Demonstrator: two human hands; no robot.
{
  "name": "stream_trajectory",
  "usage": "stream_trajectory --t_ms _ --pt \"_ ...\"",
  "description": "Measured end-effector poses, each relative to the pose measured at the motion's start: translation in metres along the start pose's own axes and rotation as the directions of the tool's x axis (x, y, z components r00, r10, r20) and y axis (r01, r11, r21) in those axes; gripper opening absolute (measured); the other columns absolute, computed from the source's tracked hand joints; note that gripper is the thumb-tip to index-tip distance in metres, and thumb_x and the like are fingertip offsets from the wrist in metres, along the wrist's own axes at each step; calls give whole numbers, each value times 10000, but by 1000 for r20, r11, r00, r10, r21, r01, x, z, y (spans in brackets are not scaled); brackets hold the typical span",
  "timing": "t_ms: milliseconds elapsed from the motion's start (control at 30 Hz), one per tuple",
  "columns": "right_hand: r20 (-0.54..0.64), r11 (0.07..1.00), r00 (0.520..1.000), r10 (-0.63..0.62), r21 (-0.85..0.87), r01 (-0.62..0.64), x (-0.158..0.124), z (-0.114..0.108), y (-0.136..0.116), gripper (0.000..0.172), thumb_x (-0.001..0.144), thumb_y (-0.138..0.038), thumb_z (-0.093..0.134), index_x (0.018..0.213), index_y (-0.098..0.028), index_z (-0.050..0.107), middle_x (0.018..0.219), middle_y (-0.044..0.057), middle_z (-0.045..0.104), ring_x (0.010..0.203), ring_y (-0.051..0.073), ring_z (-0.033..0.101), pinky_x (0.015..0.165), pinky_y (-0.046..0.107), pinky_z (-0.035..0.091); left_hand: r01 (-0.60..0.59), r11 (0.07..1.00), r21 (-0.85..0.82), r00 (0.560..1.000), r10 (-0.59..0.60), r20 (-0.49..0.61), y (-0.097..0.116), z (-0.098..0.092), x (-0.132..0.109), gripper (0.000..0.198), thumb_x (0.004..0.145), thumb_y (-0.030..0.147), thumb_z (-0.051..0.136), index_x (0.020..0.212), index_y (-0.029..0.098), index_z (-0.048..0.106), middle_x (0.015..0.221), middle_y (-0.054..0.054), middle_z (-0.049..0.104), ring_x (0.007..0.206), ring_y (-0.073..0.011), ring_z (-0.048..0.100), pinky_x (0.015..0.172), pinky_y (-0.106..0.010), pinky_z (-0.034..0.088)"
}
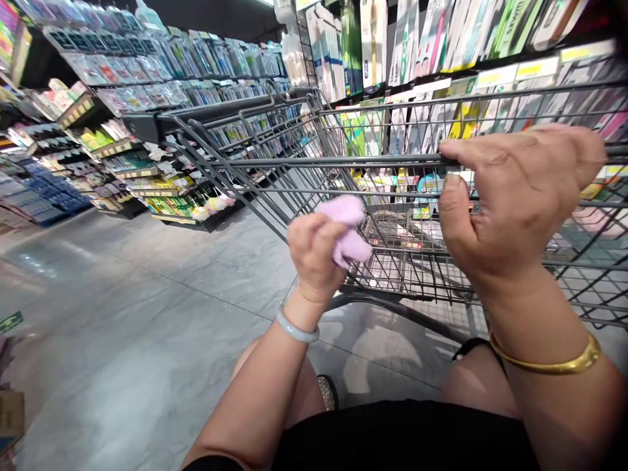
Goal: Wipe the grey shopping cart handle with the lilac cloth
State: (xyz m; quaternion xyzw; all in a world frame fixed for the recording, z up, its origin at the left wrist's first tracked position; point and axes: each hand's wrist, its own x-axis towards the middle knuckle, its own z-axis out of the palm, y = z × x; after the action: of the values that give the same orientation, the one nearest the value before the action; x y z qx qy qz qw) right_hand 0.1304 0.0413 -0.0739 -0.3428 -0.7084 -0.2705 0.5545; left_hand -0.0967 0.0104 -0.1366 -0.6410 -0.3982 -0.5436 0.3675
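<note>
The left hand (316, 252) has its grip clamped on a lilac cloth (345, 211), folded, both lobes poking out toward the cart (373, 159); whether it touches the wires I cannot tell. The right hand (520, 190) has its grip closed over the cart's top rail (412, 158), thumb (455, 196) below. A pale bangle (297, 330) and a gold bangle (554, 366) circle the wrists. Packed toothbrushes (405, 46) stand beyond the cart

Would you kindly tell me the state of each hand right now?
Left hand: closed, holding a soft lilac cloth.
Right hand: curled over the dark grey metal shopping cart's top rail; whether fully closed cannot be told.
</note>
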Motion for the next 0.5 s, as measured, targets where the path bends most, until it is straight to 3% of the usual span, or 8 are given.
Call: stream_trajectory --t_ms 33,100,200,333,433,500 --pt "4 1000 1000 -3 0 3 0 0 1 339 984 -326 474 1244 -208 658 1195 31 705 1205 254 610 1074 597 399 54 998 22 997 -52 -57 -5 -1 7 217 871 407 688 975 237 602 989 -37 558 990 -200 540 905 -375 449" --pt "19 1000 1000 -6 -1 6 -1 -1 2 354 976 -334 481 1264 -212 647 1215 29 700 1218 251 603 1092 595 387 85 996 19 995 -84 -50 -6 1 8 204 872 400 666 954 225 601 970 -40 559 975 -206 539 896 -377 436" --pt "45 1000 999 -8 -1 8 -2 -3 3 369 962 -343 493 1288 -231 626 1241 9 695 1227 241 601 1118 590 370 12 1000 0 994 -11 111 12 14 -17 99 882 257 610 977 231 620 949 -50 583 927 -205 531 843 -366 432" --pt "43 1000 999 -23 6 23 -4 -2 5 385 942 -322 518 1301 -221 614 1279 15 680 1250 259 592 1152 617 327 -29 999 29 962 20 271 40 23 -53 176 864 226 609 1034 239 652 990 -74 618 932 -230 530 849 -400 436" --pt "41 998 998 -41 50 39 -7 -3 7 415 937 -297 528 1341 -223 584 1335 29 656 1294 285 565 1198 689 190 -105 988 -115 899 144 414 47 18 -60 192 876 255 607 1063 240 649 1026 -63 643 904 -212 547 814 -377 454" --pt "2 993 999 -42 110 42 -9 -7 5 451 954 -304 493 1402 -264 532 1420 19 599 1380 305 489 1217 689 124 -89 972 -216 883 177 434 46 11 -52 202 881 298 610 1071 240 642 1042 -57 645 898 -199 558 797 -357 470"
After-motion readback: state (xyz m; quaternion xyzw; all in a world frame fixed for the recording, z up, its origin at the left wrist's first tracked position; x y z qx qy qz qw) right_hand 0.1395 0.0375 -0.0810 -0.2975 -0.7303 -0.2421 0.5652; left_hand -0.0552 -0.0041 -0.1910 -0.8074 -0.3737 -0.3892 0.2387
